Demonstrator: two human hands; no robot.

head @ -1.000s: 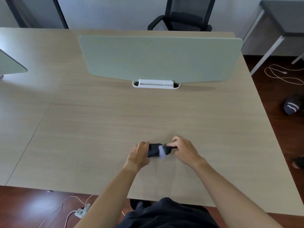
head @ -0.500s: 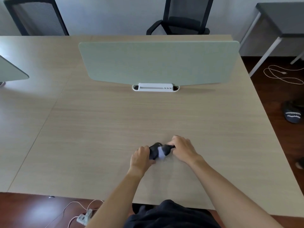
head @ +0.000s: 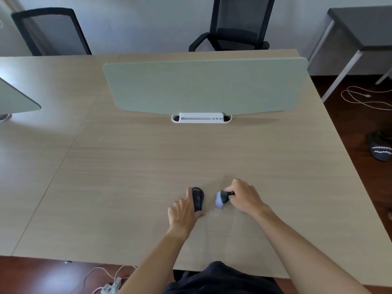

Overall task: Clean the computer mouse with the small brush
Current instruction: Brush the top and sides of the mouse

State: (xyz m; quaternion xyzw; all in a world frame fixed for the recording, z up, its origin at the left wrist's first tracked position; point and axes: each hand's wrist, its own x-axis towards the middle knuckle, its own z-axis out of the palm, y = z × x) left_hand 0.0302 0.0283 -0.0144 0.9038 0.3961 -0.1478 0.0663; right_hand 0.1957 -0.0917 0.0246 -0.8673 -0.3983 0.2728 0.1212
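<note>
A black computer mouse [head: 198, 198] lies on the wooden desk [head: 148, 166] near its front edge. My left hand [head: 184, 211] holds the mouse from the left, index finger along its side and thumb at its near end. My right hand [head: 244, 197] grips a small brush [head: 221, 199] with a dark handle and pale blue-white bristles. The bristles point down and left, a short gap to the right of the mouse, not touching it.
A pale green divider panel [head: 203, 85] stands on a white clamp base [head: 201, 118] at mid-desk. Two black office chairs [head: 233, 24] are behind the desk. A grey side table [head: 360, 28], loose cable and a shoe [head: 379, 148] are on the right.
The brush was on the mouse before; now my right hand has drawn it off to the right. My left hand has turned the mouse so it lies lengthwise away from me.
</note>
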